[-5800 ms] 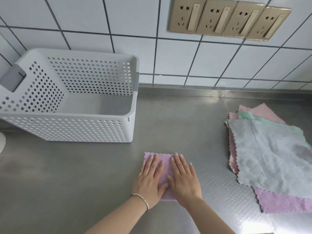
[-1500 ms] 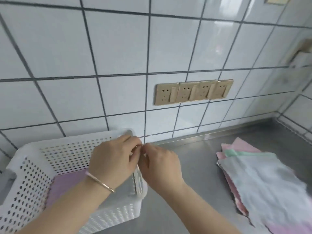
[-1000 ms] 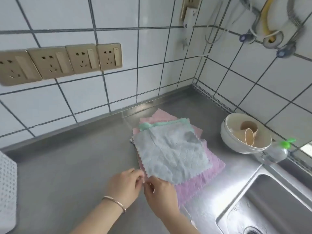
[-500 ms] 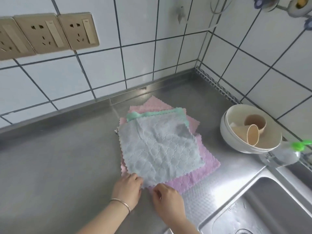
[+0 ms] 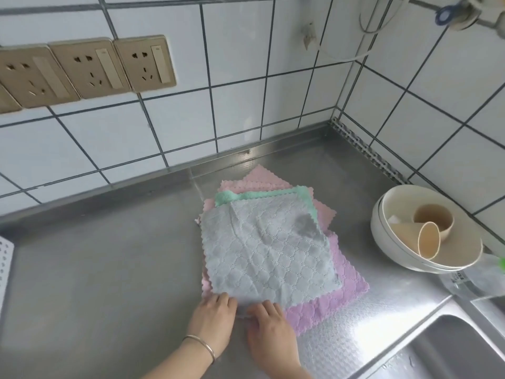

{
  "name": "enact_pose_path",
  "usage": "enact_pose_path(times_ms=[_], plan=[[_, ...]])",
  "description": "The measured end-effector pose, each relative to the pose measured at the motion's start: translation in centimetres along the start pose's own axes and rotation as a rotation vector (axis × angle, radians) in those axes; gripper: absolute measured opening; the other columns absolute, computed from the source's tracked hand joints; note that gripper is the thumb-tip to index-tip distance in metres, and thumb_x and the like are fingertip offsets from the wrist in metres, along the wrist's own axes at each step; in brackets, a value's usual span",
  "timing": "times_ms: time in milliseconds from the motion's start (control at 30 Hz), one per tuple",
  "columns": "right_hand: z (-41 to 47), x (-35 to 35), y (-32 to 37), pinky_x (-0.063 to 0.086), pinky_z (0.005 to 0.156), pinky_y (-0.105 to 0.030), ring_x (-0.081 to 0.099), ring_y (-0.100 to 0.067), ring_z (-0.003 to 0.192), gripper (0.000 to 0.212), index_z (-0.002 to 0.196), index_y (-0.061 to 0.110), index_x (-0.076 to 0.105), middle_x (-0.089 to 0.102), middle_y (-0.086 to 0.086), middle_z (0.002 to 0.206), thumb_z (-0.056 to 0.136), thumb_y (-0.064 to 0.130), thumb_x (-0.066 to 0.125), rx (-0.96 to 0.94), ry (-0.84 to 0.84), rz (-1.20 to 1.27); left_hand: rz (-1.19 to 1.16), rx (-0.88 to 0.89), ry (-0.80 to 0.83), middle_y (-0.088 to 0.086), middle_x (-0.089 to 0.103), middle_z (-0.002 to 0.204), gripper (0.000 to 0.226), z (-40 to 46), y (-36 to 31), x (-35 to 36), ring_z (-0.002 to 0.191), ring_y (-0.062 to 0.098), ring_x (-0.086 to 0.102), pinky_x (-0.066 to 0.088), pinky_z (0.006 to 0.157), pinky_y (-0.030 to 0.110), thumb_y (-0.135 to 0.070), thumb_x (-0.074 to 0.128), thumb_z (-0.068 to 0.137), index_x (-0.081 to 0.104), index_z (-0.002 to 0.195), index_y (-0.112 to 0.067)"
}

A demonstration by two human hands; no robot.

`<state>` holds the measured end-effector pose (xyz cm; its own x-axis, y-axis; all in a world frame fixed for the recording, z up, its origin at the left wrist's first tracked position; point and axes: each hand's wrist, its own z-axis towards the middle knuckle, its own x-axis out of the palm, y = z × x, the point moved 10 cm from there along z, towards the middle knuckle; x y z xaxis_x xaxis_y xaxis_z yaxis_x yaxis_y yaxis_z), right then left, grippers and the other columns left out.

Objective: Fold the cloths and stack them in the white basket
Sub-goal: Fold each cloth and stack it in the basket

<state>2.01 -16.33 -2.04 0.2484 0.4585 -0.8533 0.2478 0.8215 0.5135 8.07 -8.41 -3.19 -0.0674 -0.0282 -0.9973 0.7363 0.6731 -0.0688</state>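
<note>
While the grey cloth [image 5: 266, 250] lies atop the spread pile on the steel counter [image 5: 103, 269], left hand [image 5: 214, 320] and right hand [image 5: 269, 333] pinch its near corner; basket edge [image 5: 5, 265] far left.

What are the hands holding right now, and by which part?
Both hands, left hand and right hand, take the grey quilted cloth on top of the pile by its near edge; whether the fingers pinch it cannot be told.

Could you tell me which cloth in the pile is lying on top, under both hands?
The grey cloth: it covers the green, pink and purple ones, and both hands rest at its near edge.
</note>
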Motion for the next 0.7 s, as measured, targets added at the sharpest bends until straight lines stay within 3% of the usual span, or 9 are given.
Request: enact_pose_path(times_ms=[100, 333, 467, 600, 700], plan=[[0.5, -0.1, 1.1, 0.031, 0.061, -0.021, 0.038, -0.01, 0.073, 0.02, 0.081, 0.03, 0.043, 0.054, 0.009, 0.072, 0.062, 0.027, 0.045, -0.096, -0.053, -0.069, -0.006, 0.008, -0.002, -0.003, 0.05, 0.049, 0.036, 0.1, 0.1, 0.2, 0.042, 0.015, 0.054, 0.04, 0.037, 0.02, -0.016, 0.085, 0.027, 0.055, 0.048, -0.021], [2.4, -0.1, 2.0, 0.036, 0.066, -0.024, 0.051, -0.016, 0.071, 0.013, 0.062, 0.028, 0.062, 0.057, 0.009, 0.073, 0.066, 0.032, 0.05, -0.177, -0.055, -0.18, -0.062, 0.008, -0.109, -0.006, 0.05, 0.049, 0.04, 0.1, 0.5, -2.7, 0.043, 0.014, 0.054, 0.036, 0.036, 0.02, -0.027, 0.088, 0.045, 0.051, 0.059, -0.025], [3.9, -3.3, 1.7, 0.031, 0.064, -0.025, 0.049, -0.016, 0.068, 0.008, 0.061, 0.025, 0.062, 0.056, 0.01, 0.065, 0.066, 0.019, 0.06, -0.209, -0.139, -0.258, -0.072, 0.019, -0.27, -0.003, 0.047, 0.041, 0.026, 0.4, 1.3, -7.8, 0.032, 0.012, 0.048, 0.027, 0.033, 0.016, -0.032, 0.057, 0.071, 0.031, 0.07, -0.027], [6.0, -6.4, -0.1, 0.04, 0.064, -0.026, 0.057, -0.015, 0.06, 0.032, 0.064, 0.025, 0.067, 0.06, 0.014, 0.059, 0.045, 0.01, 0.088, -0.125, -0.085, -0.31, -0.08, -0.078, -0.265, -0.004, 0.045, 0.039, 0.061, 1.0, 4.4, -10.3, 0.025, 0.014, 0.041, 0.011, 0.032, 0.018, -0.025, 0.084, 0.044, 0.029, 0.071, -0.025], [7.6, -9.4, -0.5, 0.044, 0.058, -0.027, 0.058, -0.014, 0.058, 0.034, 0.065, 0.026, 0.068, 0.06, 0.015, 0.059, 0.044, 0.01, 0.09, -0.12, -0.077, -0.285, -0.17, -0.138, -0.289, -0.007, 0.054, 0.043, 0.023, 0.8, 7.6, -13.0, 0.029, 0.011, 0.047, 0.011, 0.034, 0.017, -0.037, 0.053, 0.074, 0.034, 0.077, -0.026]])
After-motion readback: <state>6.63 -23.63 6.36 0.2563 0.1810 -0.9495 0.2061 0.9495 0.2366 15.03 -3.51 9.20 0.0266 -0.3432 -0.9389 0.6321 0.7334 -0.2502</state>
